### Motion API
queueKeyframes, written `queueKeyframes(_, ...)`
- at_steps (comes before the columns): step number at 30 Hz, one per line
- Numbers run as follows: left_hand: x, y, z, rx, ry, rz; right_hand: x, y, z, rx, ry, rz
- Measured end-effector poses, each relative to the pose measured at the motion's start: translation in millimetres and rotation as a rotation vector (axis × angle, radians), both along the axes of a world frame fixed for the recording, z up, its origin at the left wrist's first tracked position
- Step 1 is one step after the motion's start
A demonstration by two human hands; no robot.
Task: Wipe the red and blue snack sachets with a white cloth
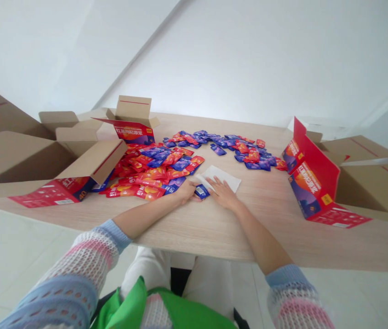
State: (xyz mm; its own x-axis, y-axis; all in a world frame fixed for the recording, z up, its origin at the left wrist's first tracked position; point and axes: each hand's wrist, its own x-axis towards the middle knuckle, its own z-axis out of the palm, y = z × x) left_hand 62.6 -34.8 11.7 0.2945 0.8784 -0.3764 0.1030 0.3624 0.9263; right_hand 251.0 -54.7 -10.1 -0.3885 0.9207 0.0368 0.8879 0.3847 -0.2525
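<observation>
My left hand [187,192] has its fingers closed on a small blue packet [201,192] near the front middle of the table. Just right of it, my right hand [222,191] lies with spread fingers on a white cloth or tissue [233,179], pressing it against the wood. A dense pile of red and blue packets [151,176] reaches close to my left hand. Beyond the white sheet, a looser band of similar packets [228,141] runs across the table.
Open cardboard boxes with red printed sides stand at the left [60,189], the back left [134,130] and the right [312,187]. The wooden table [194,233] has its front edge close to my body, and a white wall rises behind it.
</observation>
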Motion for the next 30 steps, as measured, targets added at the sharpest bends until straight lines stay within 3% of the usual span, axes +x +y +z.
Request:
queueKeyframes(4, 1.0, -1.7, 3.1, -0.139, -0.091, 0.052, 14.1, 5.8, -3.1, 0.008, -0.03, -0.055)
queueKeyframes(13, 4.3, 1.5, -8.8, -0.034, -0.174, 0.246, -13.4, -23.3, 7.8, 0.025, 0.035, 0.151)
queueKeyframes(24, 3.3, 2.3, -17.8, -0.02, -0.264, 0.272, -21.5, -30.8, 26.6, -0.001, 0.143, 0.3)
queueKeyframes(28, -0.6, 4.1, -15.0, -0.031, -0.245, 0.225, -22.1, -31.0, 32.4, -0.026, 0.118, 0.413)
queueKeyframes(30, -3.5, 6.5, -12.5, 0.037, -0.172, 0.174, -23.4, -31.1, 32.0, -0.014, 0.092, 0.442)
